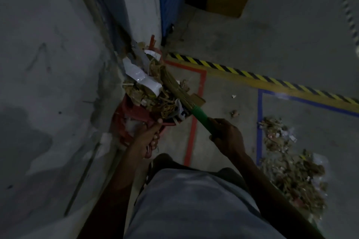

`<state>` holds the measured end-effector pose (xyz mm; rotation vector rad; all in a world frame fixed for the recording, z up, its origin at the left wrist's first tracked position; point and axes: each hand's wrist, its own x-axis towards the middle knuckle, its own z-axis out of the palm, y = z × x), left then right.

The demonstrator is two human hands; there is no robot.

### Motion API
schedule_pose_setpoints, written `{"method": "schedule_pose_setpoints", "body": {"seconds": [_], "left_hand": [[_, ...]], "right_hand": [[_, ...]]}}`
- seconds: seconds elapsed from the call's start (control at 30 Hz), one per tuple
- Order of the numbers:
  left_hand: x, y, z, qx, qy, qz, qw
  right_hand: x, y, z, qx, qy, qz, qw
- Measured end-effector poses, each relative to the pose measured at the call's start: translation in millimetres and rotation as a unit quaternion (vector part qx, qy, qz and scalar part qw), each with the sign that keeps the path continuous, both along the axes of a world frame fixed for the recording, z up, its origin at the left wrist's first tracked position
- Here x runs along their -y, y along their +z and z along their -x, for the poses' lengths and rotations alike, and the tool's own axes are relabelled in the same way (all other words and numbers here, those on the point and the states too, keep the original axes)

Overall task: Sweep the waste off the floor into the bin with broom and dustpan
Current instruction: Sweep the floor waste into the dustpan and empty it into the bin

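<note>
Dim grey floor (252, 48) crossed by striped tape (252, 74), waste pile (291, 170) at my right. My left hand (147, 137) grips the red dustpan (136, 110); my right hand (227, 136) clasps the broom (198, 114).

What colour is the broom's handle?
Green, seen in the head view: broom handle.

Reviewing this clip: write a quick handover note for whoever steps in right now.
Left hand grips the red dustpan's handle; the pan is heaped with paper and cardboard scraps.
Right hand grips the broom by its green handle, bristles resting on the load.
Done: one load gathered.
Left: tip it into the bin, which I cannot make out here, then sweep up the waste pile on the floor to the right.
</note>
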<state>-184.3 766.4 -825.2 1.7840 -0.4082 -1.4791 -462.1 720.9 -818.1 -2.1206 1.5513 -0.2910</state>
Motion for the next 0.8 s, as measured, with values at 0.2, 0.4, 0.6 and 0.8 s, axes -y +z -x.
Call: {"method": "schedule_pose_setpoints", "body": {"seconds": [0.2,0.4,0.6,0.8], "left_hand": [[0,-39,-85,-0.027,-0.01,-0.067,0.997],[7,-94,-118,-0.091,-0.017,-0.142,0.985],[20,-156,-140,-0.18,0.003,-0.201,0.963],[45,-198,-161,-0.1,-0.038,-0.237,0.966]], "right_hand": [[1,-29,-78,-0.023,-0.007,-0.055,0.998],[6,-48,-131,-0.096,-0.013,-0.13,0.987],[17,-48,-163,-0.155,-0.033,-0.153,0.975],[16,-46,-171,-0.183,-0.04,-0.136,0.973]]}}
